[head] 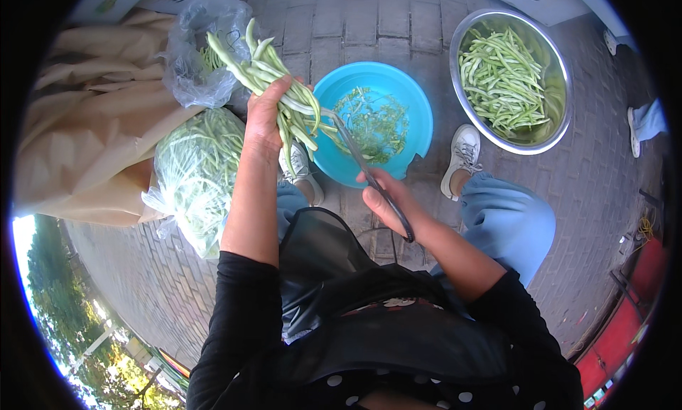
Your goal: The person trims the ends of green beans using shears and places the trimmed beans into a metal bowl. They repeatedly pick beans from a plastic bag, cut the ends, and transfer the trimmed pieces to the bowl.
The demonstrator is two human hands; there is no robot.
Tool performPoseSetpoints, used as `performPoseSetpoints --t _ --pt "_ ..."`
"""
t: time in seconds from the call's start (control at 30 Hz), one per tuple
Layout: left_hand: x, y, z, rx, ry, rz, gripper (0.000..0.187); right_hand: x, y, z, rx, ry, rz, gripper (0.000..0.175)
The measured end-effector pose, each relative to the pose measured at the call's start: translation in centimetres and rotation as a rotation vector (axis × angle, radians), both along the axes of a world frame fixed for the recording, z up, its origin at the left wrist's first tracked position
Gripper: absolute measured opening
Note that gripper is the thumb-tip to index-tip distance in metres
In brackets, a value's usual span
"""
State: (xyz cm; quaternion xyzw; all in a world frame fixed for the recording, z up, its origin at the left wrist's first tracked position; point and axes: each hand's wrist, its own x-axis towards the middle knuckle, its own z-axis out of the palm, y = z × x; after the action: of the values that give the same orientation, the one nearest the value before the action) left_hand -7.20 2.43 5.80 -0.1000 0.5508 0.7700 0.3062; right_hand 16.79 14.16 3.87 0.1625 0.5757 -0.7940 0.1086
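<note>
My left hand (pixel 269 109) grips a bunch of long green beans (pixel 266 69), with the pods sticking out at both ends of the fist. In my right hand (pixel 391 199) is a pair of scissors (pixel 349 138), its dark handle lying along the palm. The metal blades reach up to the lower ends of the bunch; whether they touch a pod I cannot tell. Below the blades, a blue plastic basin (pixel 418 106) on the ground holds green bean trimmings (pixel 373 122). My left fingertips are partly hidden behind the pods.
A steel bowl (pixel 562 101) of green beans stands at right. On the left are a knotted clear plastic bag (pixel 197 181) full of beans, an opened plastic bag (pixel 186 53) and brown sheeting (pixel 101 128). Another person's foot (pixel 634 130) shows at far right. Brick paving (pixel 591 197) lies underneath.
</note>
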Motion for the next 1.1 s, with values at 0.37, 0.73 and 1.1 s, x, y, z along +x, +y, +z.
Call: performPoseSetpoints --t 0.37,0.73,1.1 --pt "1.9 3.1 0.0 -0.226 0.284 -0.255 0.037 0.4 2.1 1.0 0.402 -0.105 0.133 0.052" --pt "1.9 4.1 -0.5 -0.223 0.265 -0.294 0.038 0.2 2.8 1.6 0.446 -0.125 0.129 0.047" --pt "1.4 4.6 -1.9 -0.127 0.141 -0.139 0.03 0.5 3.3 1.9 0.36 -0.157 0.08 0.042"
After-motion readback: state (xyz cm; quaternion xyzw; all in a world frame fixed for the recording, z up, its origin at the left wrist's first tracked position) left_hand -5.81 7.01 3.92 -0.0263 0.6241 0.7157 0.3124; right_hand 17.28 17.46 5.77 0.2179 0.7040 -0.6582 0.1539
